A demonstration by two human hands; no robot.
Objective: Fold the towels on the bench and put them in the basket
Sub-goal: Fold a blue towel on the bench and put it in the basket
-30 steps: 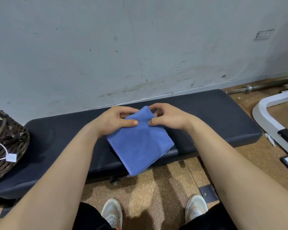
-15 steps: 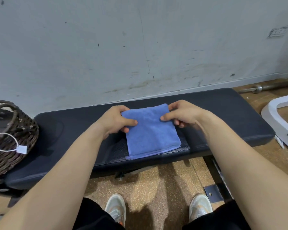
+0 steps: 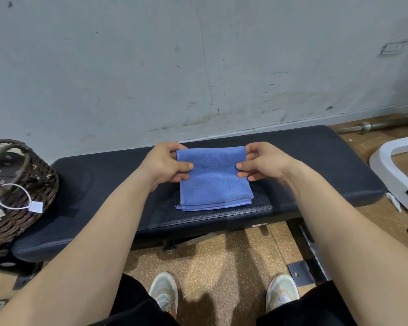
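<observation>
Towel: the blue towel lies folded into a thick, near-square pad on the dark surface, well to the right of the basket. Its stacked layers show along one edge.
Left hand: the left hand pinches the towel's basket-side edge, thumb on top and fingers curled underneath.
Right hand: the right hand pinches the edge farthest from the basket the same way, thumb over and fingers under.
Basket: dark wicker with its handle up and a white tag on a loop (how much of it sits on the surface I cannot tell).
Axis: the pad has no marked long axis, and the two gripped edges run crosswise to the line toward the basket.
Nearer hand: the left, since it holds the basket side.
Step, as I judge it: the folding looks finished, so the carry to the basket comes next.
What the move turns on: the travel is sideways toward the basket, with the left hand leading and the right trailing.
Risk: the loose layers may slide apart if either pinch slackens.
</observation>
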